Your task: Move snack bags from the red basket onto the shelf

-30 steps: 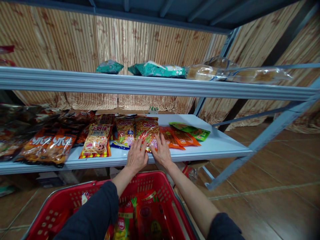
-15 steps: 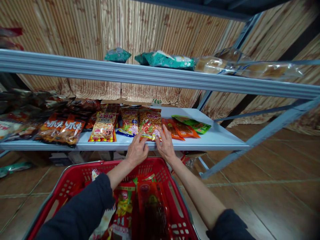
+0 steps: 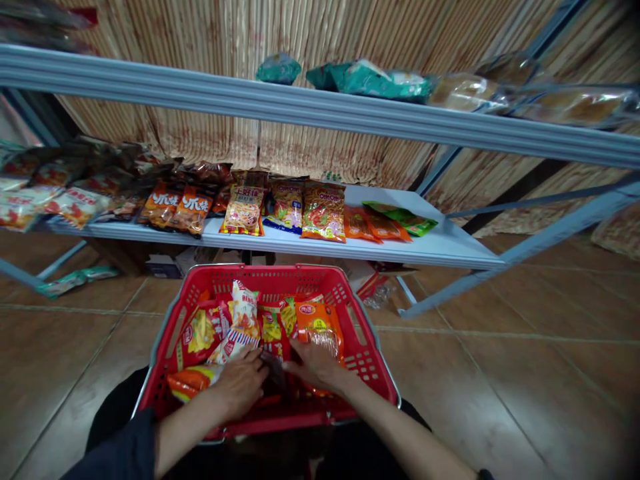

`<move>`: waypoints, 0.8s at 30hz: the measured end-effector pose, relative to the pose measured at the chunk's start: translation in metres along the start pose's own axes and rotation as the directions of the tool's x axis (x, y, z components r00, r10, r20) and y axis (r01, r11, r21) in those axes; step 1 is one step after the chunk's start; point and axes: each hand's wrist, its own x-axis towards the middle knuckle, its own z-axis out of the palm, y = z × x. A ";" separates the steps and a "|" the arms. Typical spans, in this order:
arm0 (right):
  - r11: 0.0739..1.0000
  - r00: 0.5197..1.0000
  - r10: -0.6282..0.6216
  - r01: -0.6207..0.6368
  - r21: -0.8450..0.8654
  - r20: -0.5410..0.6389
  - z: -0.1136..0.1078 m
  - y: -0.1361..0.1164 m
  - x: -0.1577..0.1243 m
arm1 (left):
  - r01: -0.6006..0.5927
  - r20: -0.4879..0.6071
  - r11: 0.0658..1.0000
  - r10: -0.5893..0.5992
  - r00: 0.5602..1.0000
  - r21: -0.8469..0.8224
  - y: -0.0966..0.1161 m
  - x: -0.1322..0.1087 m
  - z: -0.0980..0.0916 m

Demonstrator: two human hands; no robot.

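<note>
A red shopping basket [image 3: 280, 417] full of snack packets stands in front of me, and both my hands are down inside it. My left hand [image 3: 243, 379], its fingers bunched, grips the near edge of a dark packet [image 3: 274, 369], which is blurred. My right hand [image 3: 317, 365] is open, thumb apart from the fingers, beside that packet and over an orange packet [image 3: 319, 320]. Left of them lie a white snack bag [image 3: 245, 308], a red bag with yellow chips pictured on it [image 3: 203, 333] and an orange-yellow bag [image 3: 193, 380].
Beyond the basket runs a low shelf [image 3: 450, 248] with snack bags [image 3: 323, 210], orange packets [image 3: 385, 225] and a green packet [image 3: 403, 217]. An upper shelf edge [image 3: 210, 100] crosses above, bearing teal packets [image 3: 380, 80] and bread bags [image 3: 465, 92]. A teal packet [image 3: 77, 280] lies on the floor.
Both hands have left the snack bags on the low shelf and come back down into the basket. The basket now shows whole, and the view has tilted down.
</note>
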 end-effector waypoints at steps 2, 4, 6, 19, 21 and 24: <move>0.997 0.994 0.056 -0.051 0.055 -0.090 0.013 -0.003 0.009 | -0.027 -0.058 0.999 0.026 0.998 -0.017 0.002 -0.005 -0.008; 0.985 0.980 0.119 -0.096 0.144 -0.162 0.019 -0.001 0.021 | 0.008 -0.134 1.000 -0.011 0.991 -0.025 -0.001 -0.008 -0.018; 0.948 0.957 0.201 -0.137 0.286 -0.209 0.021 0.004 0.031 | 0.120 -0.241 0.993 -0.121 0.963 -0.019 -0.010 -0.011 -0.025; 0.462 0.913 0.369 -0.015 0.887 -0.177 -0.021 0.018 0.026 | 0.450 -0.581 0.872 -0.471 0.664 -0.192 -0.041 -0.008 -0.017; 0.347 0.917 0.368 0.017 0.938 -0.153 -0.020 0.017 0.020 | 0.426 -0.574 0.888 -0.441 0.690 -0.170 -0.040 -0.011 -0.014; 0.236 0.917 0.375 0.051 0.970 -0.140 -0.014 0.016 0.013 | 0.371 -0.534 0.912 -0.403 0.743 -0.173 -0.038 -0.015 -0.006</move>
